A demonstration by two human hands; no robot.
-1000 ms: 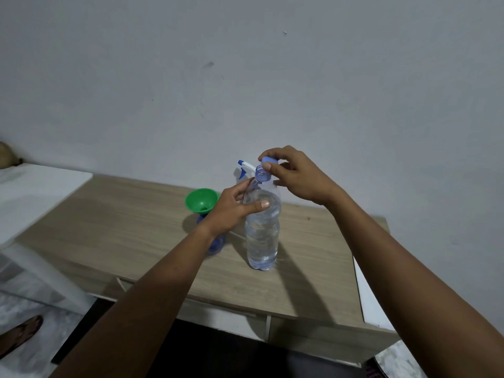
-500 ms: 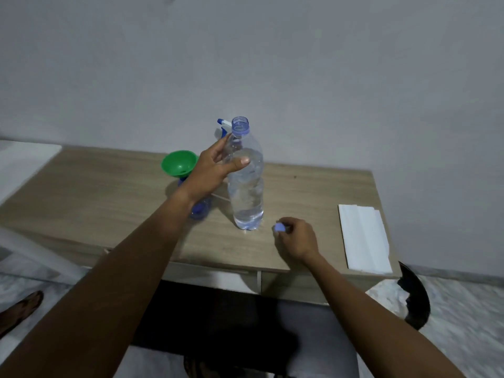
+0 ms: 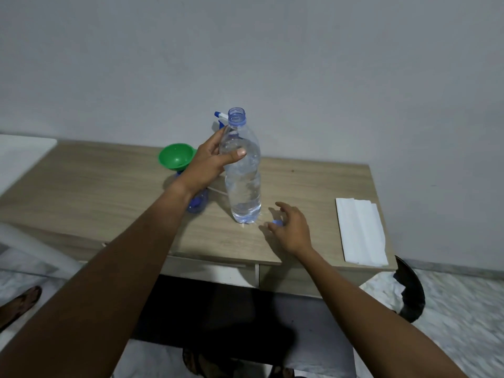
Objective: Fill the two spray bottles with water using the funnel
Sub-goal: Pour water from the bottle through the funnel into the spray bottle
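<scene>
Your left hand (image 3: 210, 162) curls round the uncapped clear plastic water bottle (image 3: 243, 186), mostly full, on the wooden table (image 3: 313, 181) | your right hand (image 3: 294, 231), fingers spread, beside the small blue cap (image 3: 277, 222) | green plastic funnel (image 3: 176, 156) seated in blue spray bottle (image 3: 197, 205)

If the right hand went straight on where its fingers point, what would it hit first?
Likely the small blue bottle cap lying just ahead, then the base of the clear plastic water bottle; depth unclear.

The tall clear plastic water bottle (image 3: 242, 170) gripped by the left hand (image 3: 210, 162) is glossy and faintly ribbed. Just left of that hand, the round green plastic funnel (image 3: 176, 156) has a smooth sheen. Under both hands the pale wood-grain table (image 3: 109, 192) looks matt. Right of the right hand (image 3: 293, 227), the folded white paper napkin (image 3: 360, 230) is dull and soft.
</scene>
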